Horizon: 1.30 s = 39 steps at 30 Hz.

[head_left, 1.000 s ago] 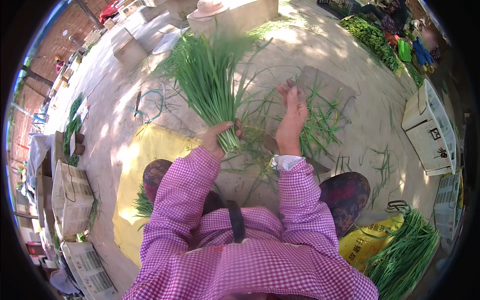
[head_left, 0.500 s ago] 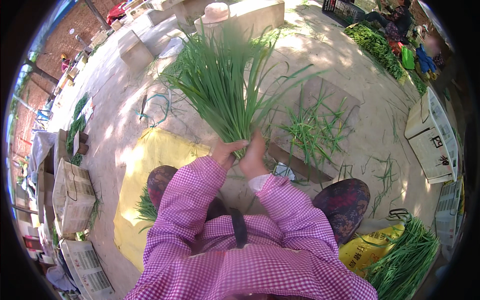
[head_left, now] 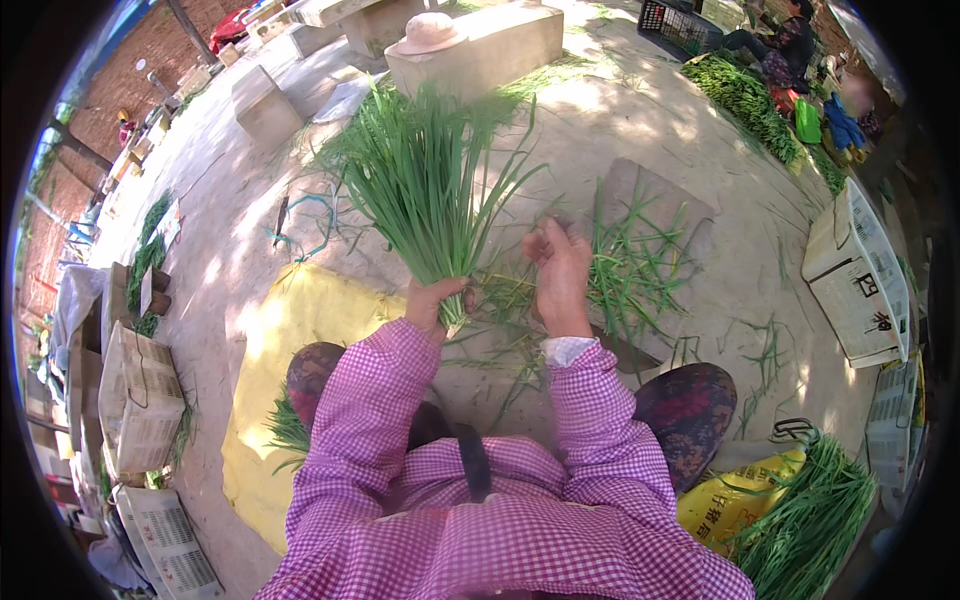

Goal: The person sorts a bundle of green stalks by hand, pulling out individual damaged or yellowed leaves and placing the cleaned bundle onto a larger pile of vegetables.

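A thick bunch of long green garlic chives point(head_left: 425, 190) stands fanned out in front of me. My left hand point(head_left: 437, 305) is closed around its pale lower ends, with the cut stems poking out below the fist. To the right of the bunch, my right hand point(head_left: 560, 268) is raised and apart from it, its fingers loosely curled and nothing visible in them. Beside that hand, loose chive blades point(head_left: 640, 265) lie scattered over a flat grey board point(head_left: 690, 205) on the ground.
A yellow sack point(head_left: 262, 400) lies flat at my left with some chives on it. More chives point(head_left: 815, 520) rest on another yellow sack at lower right. Pale crates point(head_left: 855, 280) stand on both sides. A hat point(head_left: 430, 33) sits on a stone block; a person point(head_left: 785, 45) sits at upper right.
My right hand has let go of the bunch's base and moved right. The left hand alone now holds the chives, slightly farther left and lower.
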Each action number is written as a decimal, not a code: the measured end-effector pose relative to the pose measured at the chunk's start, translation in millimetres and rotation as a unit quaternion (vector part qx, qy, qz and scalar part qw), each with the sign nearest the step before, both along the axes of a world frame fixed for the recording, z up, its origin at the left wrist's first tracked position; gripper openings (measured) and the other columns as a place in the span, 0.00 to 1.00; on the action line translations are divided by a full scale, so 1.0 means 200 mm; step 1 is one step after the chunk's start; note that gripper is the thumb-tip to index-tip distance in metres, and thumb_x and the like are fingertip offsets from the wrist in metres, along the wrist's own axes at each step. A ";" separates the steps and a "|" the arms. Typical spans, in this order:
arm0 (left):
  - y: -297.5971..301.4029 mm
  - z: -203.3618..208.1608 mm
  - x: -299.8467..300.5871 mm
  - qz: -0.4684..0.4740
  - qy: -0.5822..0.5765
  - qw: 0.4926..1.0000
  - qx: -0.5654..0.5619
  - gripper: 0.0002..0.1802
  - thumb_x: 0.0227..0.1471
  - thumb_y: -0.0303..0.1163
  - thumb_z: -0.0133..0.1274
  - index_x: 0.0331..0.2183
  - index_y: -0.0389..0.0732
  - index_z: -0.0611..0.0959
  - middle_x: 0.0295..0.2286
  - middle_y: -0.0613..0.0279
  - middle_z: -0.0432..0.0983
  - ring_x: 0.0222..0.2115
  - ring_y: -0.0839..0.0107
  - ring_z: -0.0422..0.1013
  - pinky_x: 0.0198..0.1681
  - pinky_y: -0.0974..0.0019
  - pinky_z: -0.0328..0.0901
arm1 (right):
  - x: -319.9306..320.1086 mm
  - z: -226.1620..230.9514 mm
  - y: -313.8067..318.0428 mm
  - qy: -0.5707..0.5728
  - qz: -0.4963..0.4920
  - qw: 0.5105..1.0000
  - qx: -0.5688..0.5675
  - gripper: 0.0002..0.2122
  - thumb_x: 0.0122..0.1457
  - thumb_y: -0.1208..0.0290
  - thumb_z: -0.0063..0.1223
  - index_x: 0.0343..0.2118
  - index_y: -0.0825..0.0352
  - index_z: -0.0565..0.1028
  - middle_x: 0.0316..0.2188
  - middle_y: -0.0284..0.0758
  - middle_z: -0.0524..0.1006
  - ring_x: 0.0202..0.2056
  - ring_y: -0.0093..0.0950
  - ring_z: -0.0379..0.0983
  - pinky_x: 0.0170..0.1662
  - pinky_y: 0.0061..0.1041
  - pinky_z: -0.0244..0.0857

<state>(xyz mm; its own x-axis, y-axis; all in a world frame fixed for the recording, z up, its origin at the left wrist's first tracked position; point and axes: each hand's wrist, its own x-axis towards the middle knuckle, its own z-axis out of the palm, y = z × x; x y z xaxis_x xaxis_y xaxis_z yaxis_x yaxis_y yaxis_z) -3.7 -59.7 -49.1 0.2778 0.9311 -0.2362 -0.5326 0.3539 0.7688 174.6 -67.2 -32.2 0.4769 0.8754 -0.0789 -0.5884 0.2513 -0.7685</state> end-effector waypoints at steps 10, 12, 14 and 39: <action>-0.02 -0.01 0.02 -0.044 0.044 0.998 0.012 0.13 0.42 0.18 0.54 0.34 0.33 0.72 0.19 0.58 0.69 0.11 0.71 0.64 0.11 0.70 0.58 | 0.27 0.17 -0.08 -0.131 -0.100 0.986 0.028 0.06 0.59 0.71 0.47 0.33 0.67 0.75 0.25 0.27 0.72 0.22 0.15 0.66 0.29 0.16 0.62; -0.02 -0.02 0.02 -0.061 0.054 0.997 0.011 0.13 0.42 0.18 0.54 0.34 0.33 0.73 0.19 0.59 0.69 0.11 0.71 0.64 0.11 0.71 0.57 | 0.30 0.15 -0.07 -0.180 -0.111 0.977 0.014 0.07 0.59 0.71 0.47 0.33 0.67 0.75 0.26 0.27 0.72 0.23 0.15 0.65 0.29 0.15 0.60; -0.03 -0.02 0.02 -0.075 0.049 0.996 0.012 0.14 0.41 0.18 0.55 0.34 0.33 0.73 0.19 0.59 0.69 0.11 0.72 0.63 0.11 0.71 0.56 | 0.31 0.14 -0.07 -0.219 -0.130 0.967 0.006 0.06 0.59 0.72 0.47 0.34 0.67 0.75 0.27 0.27 0.73 0.24 0.15 0.65 0.30 0.15 0.60; -0.04 0.02 -0.04 -0.182 0.110 0.977 0.000 0.21 0.35 0.18 0.57 0.37 0.32 0.74 0.21 0.59 0.72 0.12 0.73 0.64 0.11 0.72 0.57 | 0.51 0.09 -0.15 -0.714 -0.093 0.692 -0.043 0.12 0.46 0.61 0.59 0.33 0.60 0.78 0.35 0.32 0.77 0.44 0.34 0.66 0.50 0.36 0.52</action>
